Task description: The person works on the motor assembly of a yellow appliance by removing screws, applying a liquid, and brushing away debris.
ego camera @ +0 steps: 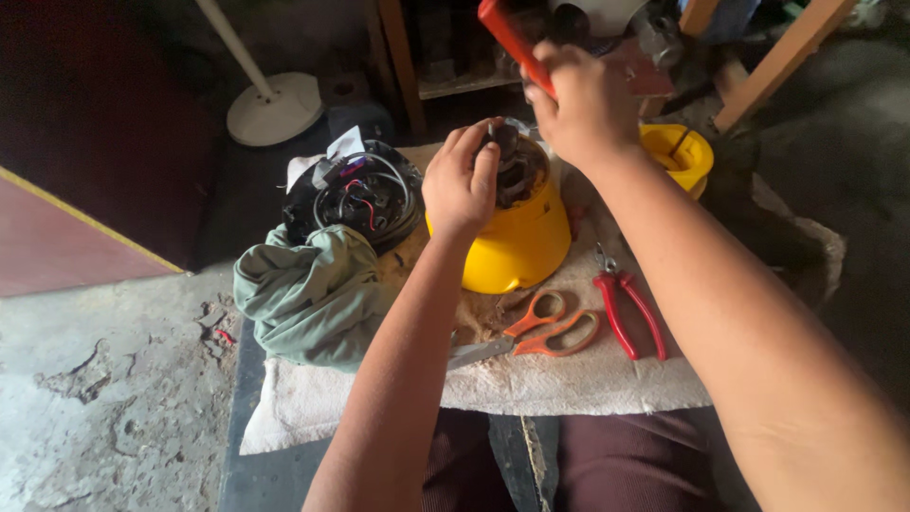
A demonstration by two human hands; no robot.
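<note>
1. On the white cloth (pixel 569 379) stands a yellow motor housing (pixel 517 242), with a dark motor core (pixel 512 161) seated in its open top.
2. The left hand (pixel 462 185) has its fingers curled onto the core's rim.
3. The right hand (pixel 588 104) is clenched around a red-handled tool (pixel 512 38).
4. The core looks heavy and rigid, its windings fragile; the outer edge seems the safest hold.

Orange-handled scissors (pixel 531 334) and red-handled pliers (pixel 626 308) are laid on a white cloth (pixel 569 384). A crumpled green rag (pixel 308 299) is placed beside a black wired part (pixel 365 194).

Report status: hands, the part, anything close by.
Left hand grips motor in yellow housing. Right hand holds red tool. Scissors, pliers alongside.
</note>
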